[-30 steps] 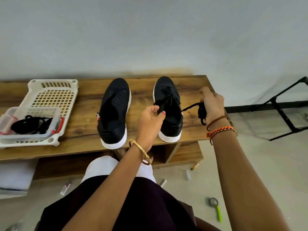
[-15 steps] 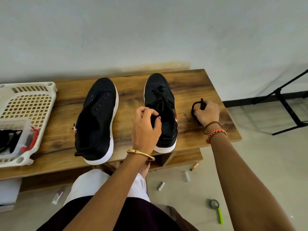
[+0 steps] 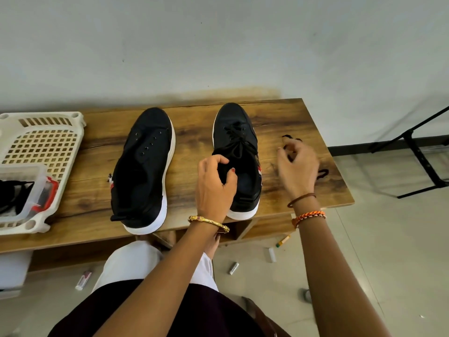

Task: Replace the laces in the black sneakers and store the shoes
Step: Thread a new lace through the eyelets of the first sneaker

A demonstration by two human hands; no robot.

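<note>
Two black sneakers on the counter (image 3: 303, 117). The right hand (image 3: 297, 166), which a moment ago clutched a bunched black lace (image 3: 322, 173), has let it drop to the right of the right sneaker (image 3: 239, 132) and hovers with fingers relaxed — the old lace is out. The left hand (image 3: 215, 188) grips that sneaker's tongue. Left of it lies the left sneaker (image 3: 143, 166), eyelets bare; farther left, a white basket (image 3: 46, 137) holds a clear box (image 3: 36, 190) of laces — nothing blocks the reach.

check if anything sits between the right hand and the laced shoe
Nothing visible does. Only bare table lies between the right hand and the laced shoe; the loose lace lies under and behind that hand.
</note>
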